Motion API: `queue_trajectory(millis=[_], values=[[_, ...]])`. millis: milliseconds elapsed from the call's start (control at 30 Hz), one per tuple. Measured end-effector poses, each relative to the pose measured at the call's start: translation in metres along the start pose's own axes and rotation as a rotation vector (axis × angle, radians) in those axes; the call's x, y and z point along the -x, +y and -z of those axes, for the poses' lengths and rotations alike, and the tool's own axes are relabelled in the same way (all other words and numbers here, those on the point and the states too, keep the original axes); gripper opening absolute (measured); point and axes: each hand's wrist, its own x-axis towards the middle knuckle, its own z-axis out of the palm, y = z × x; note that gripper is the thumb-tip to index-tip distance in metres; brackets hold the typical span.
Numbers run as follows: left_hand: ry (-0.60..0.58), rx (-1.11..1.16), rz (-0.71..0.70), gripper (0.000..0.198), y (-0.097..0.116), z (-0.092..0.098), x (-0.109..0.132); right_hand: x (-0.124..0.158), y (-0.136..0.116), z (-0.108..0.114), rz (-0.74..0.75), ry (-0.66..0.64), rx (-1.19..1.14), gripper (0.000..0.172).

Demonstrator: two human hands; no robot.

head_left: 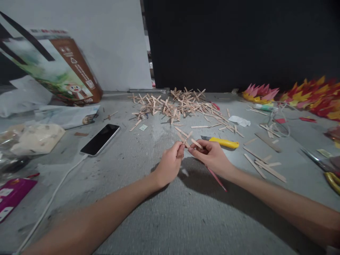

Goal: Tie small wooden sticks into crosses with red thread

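Observation:
Near the middle of the table my left hand (170,163) pinches a small cross of wooden craft sticks (187,137) between thumb and fingers. Close beside it, my right hand (214,156) is closed on a short wooden stick (196,143) that points towards the cross. Below the right wrist a thin pinkish-red rod (218,180) slants down; whether it lies on the table or touches the hand, I cannot tell. Just behind the right hand lies a yellow utility knife (224,142) with its blade showing. Further back spreads a pile of crossed sticks (164,104).
Loose sticks (268,168) and scissors (330,177) lie at right, with red and yellow paper petals (313,95) behind. On the left are a phone (100,139) with its white cable (55,191), plastic bags (39,136) and a printed carrier bag (61,71). A dark panel (239,42) stands behind.

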Motion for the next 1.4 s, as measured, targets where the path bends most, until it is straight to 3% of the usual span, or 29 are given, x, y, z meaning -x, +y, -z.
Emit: queue_trajectory(millis=[133,567,733,900,1100,1400], values=[[-0.013,0.132,0.017,0.039,0.001,0.0,-0.001,0.0,0.001,0.002,-0.005,0.066,-0.02,0.03],[-0.045,0.382,0.079,0.038,0.001,0.001,-0.003,0.001,-0.002,0.002,0.014,0.064,-0.006,0.034],[-0.044,0.319,0.074,0.04,0.006,0.003,-0.003,0.0,-0.002,0.002,-0.012,0.041,-0.001,0.036],[0.036,0.139,0.044,0.046,0.005,0.002,-0.001,0.0,-0.002,0.001,-0.034,0.047,-0.052,0.041],[0.085,-0.101,0.018,0.038,0.0,-0.001,0.002,0.006,-0.008,-0.007,-0.177,0.011,-0.276,0.045],[0.126,-0.009,0.056,0.041,0.002,0.002,-0.003,0.008,-0.014,-0.006,-0.163,0.042,-0.208,0.039]])
